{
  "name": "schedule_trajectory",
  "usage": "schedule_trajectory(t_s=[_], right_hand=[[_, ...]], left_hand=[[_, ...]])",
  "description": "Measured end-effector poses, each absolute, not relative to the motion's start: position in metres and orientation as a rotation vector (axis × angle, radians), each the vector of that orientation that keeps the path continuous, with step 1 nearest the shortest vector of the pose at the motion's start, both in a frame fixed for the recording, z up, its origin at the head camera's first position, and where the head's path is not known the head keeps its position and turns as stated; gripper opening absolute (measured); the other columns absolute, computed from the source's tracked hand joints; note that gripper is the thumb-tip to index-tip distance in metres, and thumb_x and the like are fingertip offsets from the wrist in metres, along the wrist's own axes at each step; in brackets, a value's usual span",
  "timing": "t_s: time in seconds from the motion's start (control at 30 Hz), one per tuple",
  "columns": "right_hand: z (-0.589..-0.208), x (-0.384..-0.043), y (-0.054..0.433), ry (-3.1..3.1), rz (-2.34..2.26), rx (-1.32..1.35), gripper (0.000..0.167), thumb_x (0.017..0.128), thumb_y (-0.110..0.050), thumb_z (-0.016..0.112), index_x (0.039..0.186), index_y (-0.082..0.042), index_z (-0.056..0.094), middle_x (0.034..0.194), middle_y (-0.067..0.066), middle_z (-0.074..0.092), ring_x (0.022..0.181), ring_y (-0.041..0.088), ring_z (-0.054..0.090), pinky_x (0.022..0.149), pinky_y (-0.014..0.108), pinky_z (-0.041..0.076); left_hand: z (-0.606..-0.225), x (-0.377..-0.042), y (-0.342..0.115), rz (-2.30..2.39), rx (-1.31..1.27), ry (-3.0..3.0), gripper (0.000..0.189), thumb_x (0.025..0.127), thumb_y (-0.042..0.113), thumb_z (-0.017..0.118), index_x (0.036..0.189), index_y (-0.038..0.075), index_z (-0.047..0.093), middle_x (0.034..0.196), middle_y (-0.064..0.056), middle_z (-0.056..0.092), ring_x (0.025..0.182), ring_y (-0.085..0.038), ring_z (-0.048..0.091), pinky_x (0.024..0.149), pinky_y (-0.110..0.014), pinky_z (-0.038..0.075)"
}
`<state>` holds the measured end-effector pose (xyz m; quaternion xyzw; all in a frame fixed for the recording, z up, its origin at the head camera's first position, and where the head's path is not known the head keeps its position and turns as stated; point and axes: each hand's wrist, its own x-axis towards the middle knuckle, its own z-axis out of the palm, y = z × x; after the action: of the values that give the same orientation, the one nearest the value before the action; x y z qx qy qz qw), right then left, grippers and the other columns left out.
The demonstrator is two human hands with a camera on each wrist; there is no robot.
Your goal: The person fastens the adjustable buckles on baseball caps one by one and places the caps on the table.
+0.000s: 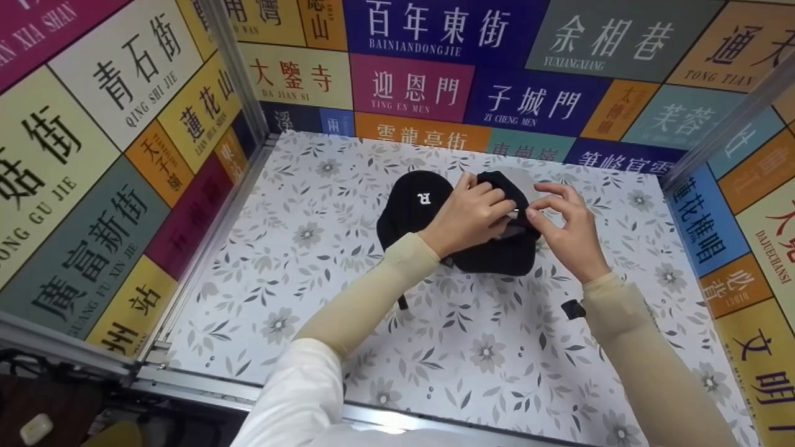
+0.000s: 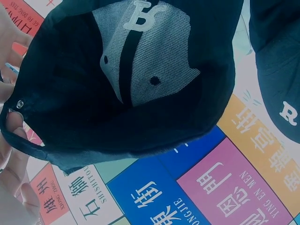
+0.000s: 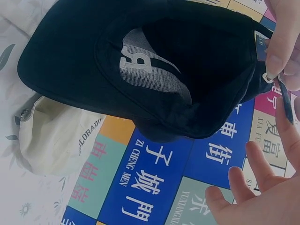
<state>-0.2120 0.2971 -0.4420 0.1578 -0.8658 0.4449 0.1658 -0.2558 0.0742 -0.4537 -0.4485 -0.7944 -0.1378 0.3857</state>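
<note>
A black cap (image 1: 506,257) is held up over the table, its hollow inside facing the wrist cameras. A white letter and pale mesh (image 3: 140,70) show inside it. My left hand (image 1: 475,214) grips the cap at its back opening, the thumb pressing by a metal eyelet. The thin black strap (image 3: 287,105) sticks out there, and my right hand (image 1: 565,230) pinches its end between thumb and index finger. The other right fingers (image 3: 239,183) are spread apart. Left of the held cap lies a second black cap (image 1: 410,192) with a white R, partly covered by my left hand.
A cream cap (image 3: 51,136) with dark lettering lies behind the held cap. The table (image 1: 248,292) has a floral cover. Panels with coloured street-name signs (image 1: 422,87) stand at the back and both sides, and a metal rail (image 1: 192,379) runs along the front edge.
</note>
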Motion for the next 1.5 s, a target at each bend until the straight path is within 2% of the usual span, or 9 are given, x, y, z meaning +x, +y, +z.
schedule_trajectory(t_s=[0.17,0.5,0.93,1.23,1.5], right_hand=[[-0.443,-0.213,0.297,-2.469,1.25,0.485,0.012,0.095,-0.032,0.071,0.096,-0.021,0.077,0.141,-0.003,0.054,0.135,0.021,0.042,0.104,0.056,0.033],[-0.454,-0.213,0.291,-2.415,1.183,0.542,0.013,0.096,-0.024,0.069,0.086,-0.017,0.073,0.138,0.001,0.057,0.133,0.025,0.043,0.105,0.055,0.029],[-0.456,-0.211,0.297,-2.417,1.199,0.512,0.011,0.095,-0.02,0.07,0.085,-0.018,0.073,0.139,0.001,0.056,0.134,0.025,0.042,0.104,0.056,0.03],[-0.456,-0.211,0.303,-2.401,1.208,0.482,0.01,0.094,-0.017,0.071,0.084,-0.016,0.074,0.137,0.002,0.058,0.133,0.023,0.043,0.104,0.052,0.03],[-0.458,-0.209,0.304,-2.412,1.22,0.47,0.009,0.094,-0.019,0.072,0.085,-0.018,0.074,0.136,0.002,0.059,0.133,0.022,0.043,0.107,0.052,0.029]], left_hand=[[-0.454,-0.255,0.076,-0.354,-1.148,-2.017,0.022,0.101,0.027,0.053,0.102,0.017,0.073,0.092,-0.001,0.068,0.084,-0.024,0.06,0.082,-0.044,0.039],[-0.455,-0.254,0.082,-0.307,-1.165,-2.014,0.023,0.101,0.026,0.051,0.1,0.016,0.072,0.093,-0.003,0.066,0.083,-0.026,0.06,0.083,-0.046,0.04],[-0.456,-0.255,0.082,-0.285,-1.16,-2.03,0.028,0.103,0.026,0.048,0.102,0.017,0.074,0.098,-0.001,0.066,0.087,-0.024,0.059,0.083,-0.044,0.039],[-0.458,-0.256,0.08,-0.286,-1.151,-2.029,0.029,0.102,0.025,0.048,0.103,0.018,0.076,0.098,0.001,0.068,0.09,-0.025,0.06,0.087,-0.045,0.04],[-0.459,-0.256,0.081,-0.256,-1.158,-2.027,0.032,0.102,0.024,0.045,0.102,0.017,0.076,0.097,0.001,0.068,0.089,-0.024,0.059,0.084,-0.045,0.04]])
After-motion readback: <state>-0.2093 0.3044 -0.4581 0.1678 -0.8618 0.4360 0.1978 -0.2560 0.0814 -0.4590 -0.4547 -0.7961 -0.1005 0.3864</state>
